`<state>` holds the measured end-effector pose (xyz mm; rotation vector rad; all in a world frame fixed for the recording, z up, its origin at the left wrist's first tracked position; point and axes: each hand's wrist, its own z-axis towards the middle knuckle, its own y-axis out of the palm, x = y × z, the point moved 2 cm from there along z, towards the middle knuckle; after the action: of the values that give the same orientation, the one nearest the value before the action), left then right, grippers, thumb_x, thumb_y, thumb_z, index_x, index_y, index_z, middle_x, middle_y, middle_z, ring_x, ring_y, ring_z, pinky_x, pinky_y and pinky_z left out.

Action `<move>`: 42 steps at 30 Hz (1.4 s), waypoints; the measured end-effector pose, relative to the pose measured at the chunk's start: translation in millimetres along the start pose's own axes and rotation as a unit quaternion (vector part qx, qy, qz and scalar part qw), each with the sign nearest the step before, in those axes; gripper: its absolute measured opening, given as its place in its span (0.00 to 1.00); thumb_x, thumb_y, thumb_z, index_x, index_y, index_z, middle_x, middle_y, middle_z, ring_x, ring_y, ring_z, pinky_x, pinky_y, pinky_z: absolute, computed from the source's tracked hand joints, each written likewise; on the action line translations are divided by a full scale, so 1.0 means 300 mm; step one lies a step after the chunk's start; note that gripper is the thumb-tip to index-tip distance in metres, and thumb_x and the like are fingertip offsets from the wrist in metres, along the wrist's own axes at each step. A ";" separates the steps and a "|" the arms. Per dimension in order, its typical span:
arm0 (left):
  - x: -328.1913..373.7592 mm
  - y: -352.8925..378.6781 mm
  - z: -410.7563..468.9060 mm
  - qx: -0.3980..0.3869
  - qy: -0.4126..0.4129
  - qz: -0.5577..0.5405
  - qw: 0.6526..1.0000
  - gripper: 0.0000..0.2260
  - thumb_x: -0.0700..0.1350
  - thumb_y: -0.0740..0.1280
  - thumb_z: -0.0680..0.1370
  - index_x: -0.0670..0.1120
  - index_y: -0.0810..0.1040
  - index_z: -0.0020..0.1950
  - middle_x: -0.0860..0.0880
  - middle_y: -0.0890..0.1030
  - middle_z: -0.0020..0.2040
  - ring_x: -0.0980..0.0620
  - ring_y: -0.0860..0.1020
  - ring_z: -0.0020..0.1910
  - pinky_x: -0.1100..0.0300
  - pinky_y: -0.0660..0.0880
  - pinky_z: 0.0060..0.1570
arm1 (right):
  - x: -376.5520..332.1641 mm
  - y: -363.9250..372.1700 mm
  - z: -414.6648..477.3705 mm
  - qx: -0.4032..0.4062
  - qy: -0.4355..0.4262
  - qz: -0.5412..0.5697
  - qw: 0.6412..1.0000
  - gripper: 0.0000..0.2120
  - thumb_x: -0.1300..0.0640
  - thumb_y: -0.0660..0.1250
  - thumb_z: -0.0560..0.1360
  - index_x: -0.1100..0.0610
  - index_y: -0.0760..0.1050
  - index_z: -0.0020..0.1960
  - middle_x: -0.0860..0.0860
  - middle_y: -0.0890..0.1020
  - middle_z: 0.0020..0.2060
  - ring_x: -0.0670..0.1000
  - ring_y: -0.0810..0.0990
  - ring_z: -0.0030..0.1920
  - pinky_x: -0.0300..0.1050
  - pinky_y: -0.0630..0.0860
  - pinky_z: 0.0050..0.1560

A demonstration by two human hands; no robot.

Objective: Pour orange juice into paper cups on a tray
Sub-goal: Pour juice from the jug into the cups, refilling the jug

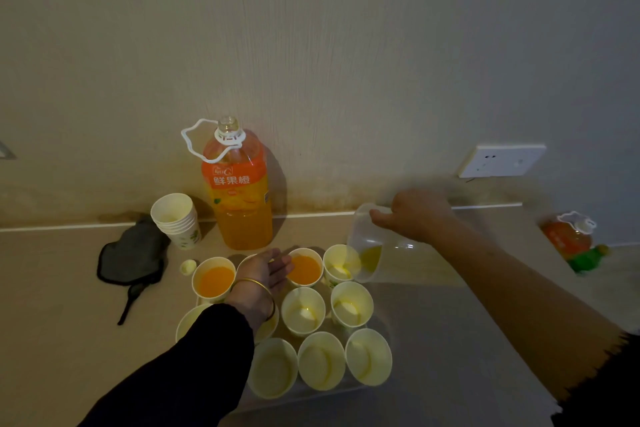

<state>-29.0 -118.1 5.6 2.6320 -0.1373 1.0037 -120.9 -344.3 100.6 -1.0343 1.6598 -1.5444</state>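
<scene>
Several white paper cups stand packed on a clear tray (pixel 346 392). Two back cups hold orange juice (pixel 213 279) (pixel 304 269); the others look unfilled, such as the cup (pixel 341 263) at the back right. My right hand (pixel 412 215) grips a clear plastic jug (pixel 367 243) from above, tilted left over that back right cup, a little juice pooled at its lower side. My left hand (pixel 266 272) lies over a back cup between the two filled ones, fingers curled around its rim. A large uncapped orange juice bottle (pixel 239 191) stands behind the tray.
A stack of spare paper cups (pixel 176 218) stands left of the bottle beside a dark cloth item (pixel 133 253). The bottle cap (pixel 188 266) lies near the tray. Another juice bottle (pixel 568 239) lies far right. A wall socket (pixel 502 159) sits on the wall.
</scene>
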 end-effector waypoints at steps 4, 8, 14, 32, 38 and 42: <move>0.002 -0.005 0.001 0.005 -0.005 -0.002 1.000 0.08 0.43 0.57 0.81 0.45 0.73 0.45 0.46 0.79 0.41 0.50 0.78 0.39 0.58 0.70 0.39 | -0.009 -0.004 0.007 0.003 -0.001 -0.013 1.000 0.30 0.33 0.55 0.75 0.60 0.79 0.47 0.54 0.77 0.40 0.54 0.76 0.44 0.44 0.67 0.41; 0.002 -0.010 0.004 0.005 -0.010 -0.001 1.000 0.08 0.43 0.57 0.81 0.45 0.73 0.45 0.46 0.80 0.39 0.51 0.78 0.39 0.59 0.70 0.38 | -0.014 -0.007 0.006 0.001 -0.001 -0.004 1.000 0.31 0.33 0.55 0.75 0.61 0.78 0.48 0.55 0.80 0.44 0.53 0.74 0.43 0.44 0.68 0.41; 0.002 -0.019 0.007 0.006 -0.011 -0.002 1.000 0.07 0.43 0.57 0.81 0.45 0.73 0.47 0.46 0.80 0.41 0.50 0.78 0.41 0.58 0.71 0.42 | -0.026 -0.012 0.005 -0.002 0.005 -0.007 1.000 0.31 0.33 0.55 0.75 0.60 0.79 0.49 0.52 0.75 0.39 0.52 0.73 0.41 0.43 0.67 0.40; 0.007 -0.025 0.004 0.009 -0.011 -0.012 1.000 0.07 0.43 0.56 0.81 0.43 0.73 0.53 0.47 0.81 0.35 0.51 0.78 0.38 0.59 0.70 0.41 | -0.045 -0.020 0.009 -0.012 -0.010 -0.016 1.000 0.28 0.33 0.56 0.75 0.58 0.76 0.42 0.52 0.74 0.36 0.52 0.75 0.40 0.42 0.65 0.37; 0.009 -0.025 0.000 0.007 -0.010 -0.011 1.000 0.08 0.43 0.57 0.81 0.45 0.73 0.45 0.50 0.82 0.28 0.50 0.78 0.39 0.59 0.70 0.42 | -0.048 -0.032 0.011 -0.007 -0.011 -0.025 1.000 0.26 0.34 0.56 0.75 0.57 0.72 0.39 0.52 0.74 0.36 0.51 0.73 0.38 0.39 0.59 0.30; 0.009 -0.027 0.005 0.003 -0.010 -0.011 1.000 0.07 0.43 0.58 0.81 0.45 0.73 0.46 0.48 0.82 0.31 0.50 0.78 0.40 0.58 0.71 0.43 | -0.046 -0.032 0.012 -0.003 -0.011 -0.024 1.000 0.27 0.33 0.56 0.75 0.57 0.73 0.39 0.50 0.73 0.33 0.51 0.73 0.37 0.40 0.59 0.29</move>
<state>-24.4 -111.0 4.4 2.6441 -0.1096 0.9715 -109.9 -334.0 109.0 -1.0988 1.6361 -1.5542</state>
